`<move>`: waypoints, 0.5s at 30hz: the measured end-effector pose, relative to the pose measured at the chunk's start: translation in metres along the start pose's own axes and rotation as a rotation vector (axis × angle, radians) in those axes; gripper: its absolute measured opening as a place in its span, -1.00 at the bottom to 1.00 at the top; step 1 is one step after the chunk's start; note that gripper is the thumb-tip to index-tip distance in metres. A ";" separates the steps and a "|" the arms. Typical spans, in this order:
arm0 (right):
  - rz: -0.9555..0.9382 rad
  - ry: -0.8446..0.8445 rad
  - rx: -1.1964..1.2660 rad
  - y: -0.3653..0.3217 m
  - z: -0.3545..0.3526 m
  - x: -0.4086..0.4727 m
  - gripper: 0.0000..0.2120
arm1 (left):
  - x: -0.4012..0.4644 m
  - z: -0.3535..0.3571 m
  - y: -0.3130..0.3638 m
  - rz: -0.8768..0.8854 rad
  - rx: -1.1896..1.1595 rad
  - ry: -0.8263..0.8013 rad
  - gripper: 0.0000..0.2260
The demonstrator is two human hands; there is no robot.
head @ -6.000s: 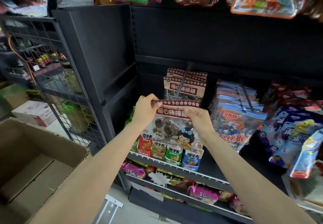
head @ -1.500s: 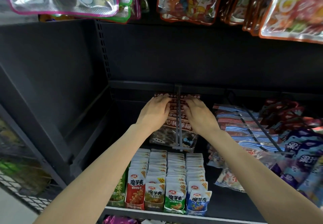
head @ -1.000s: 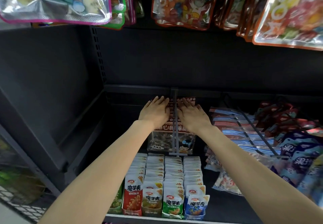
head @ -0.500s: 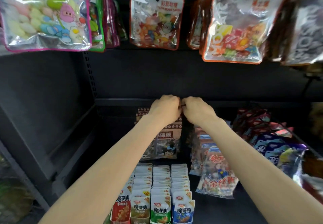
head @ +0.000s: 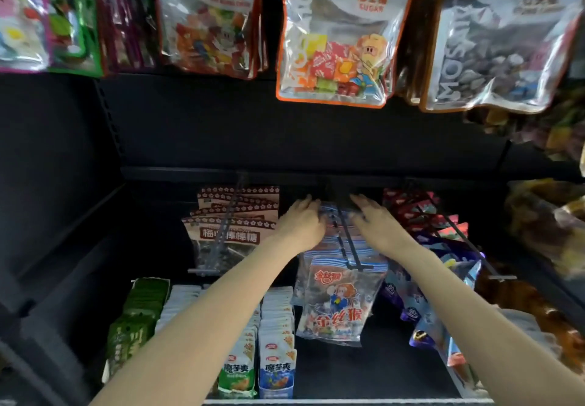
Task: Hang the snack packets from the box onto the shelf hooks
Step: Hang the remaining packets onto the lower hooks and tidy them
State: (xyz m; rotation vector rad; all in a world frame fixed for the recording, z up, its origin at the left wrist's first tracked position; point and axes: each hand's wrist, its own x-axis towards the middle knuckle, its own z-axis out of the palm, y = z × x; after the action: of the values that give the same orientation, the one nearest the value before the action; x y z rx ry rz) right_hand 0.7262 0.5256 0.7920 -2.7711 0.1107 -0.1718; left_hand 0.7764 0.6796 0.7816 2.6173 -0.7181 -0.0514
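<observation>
Brown lollipop packets (head: pixel 235 215) hang in a row on the left hook (head: pixel 221 241) of the dark shelf. On the hook (head: pixel 346 247) to its right hangs a row of blue-striped packets (head: pixel 337 304) with a cartoon monkey. My left hand (head: pixel 300 222) rests on the tops of these blue-striped packets left of the hook, fingers stretched toward the back rail. My right hand (head: pixel 376 225) lies on them right of the hook, fingers straight. Neither hand holds a loose packet. The box is out of view.
Clear candy bags (head: pixel 335 41) hang from hooks overhead. Red and purple packets (head: pixel 421 215) hang to the right on another hook. Rows of small upright packets (head: pixel 275 342) fill the shelf floor below my arms. The black side panel (head: pixel 57 184) closes the left.
Both hands left the brown lollipop packets and moved right onto the blue-striped packets' hook. The view swung right and upward.
</observation>
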 end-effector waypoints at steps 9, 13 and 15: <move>-0.204 -0.075 -0.123 0.022 0.042 0.022 -0.62 | 0.018 0.026 -0.008 -0.065 0.034 -0.111 -0.53; -0.125 -0.086 -0.039 0.022 0.035 0.033 -0.51 | 0.029 0.026 -0.010 -0.096 0.001 -0.089 -0.53; -0.080 -0.130 -0.038 0.023 0.034 0.042 -0.51 | 0.034 0.025 -0.011 -0.115 0.007 -0.100 -0.53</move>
State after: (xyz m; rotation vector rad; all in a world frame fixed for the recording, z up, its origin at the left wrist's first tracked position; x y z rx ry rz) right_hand 0.7709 0.5116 0.7563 -2.8168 -0.0305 -0.0101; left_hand 0.8076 0.6617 0.7570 2.6761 -0.6012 -0.2159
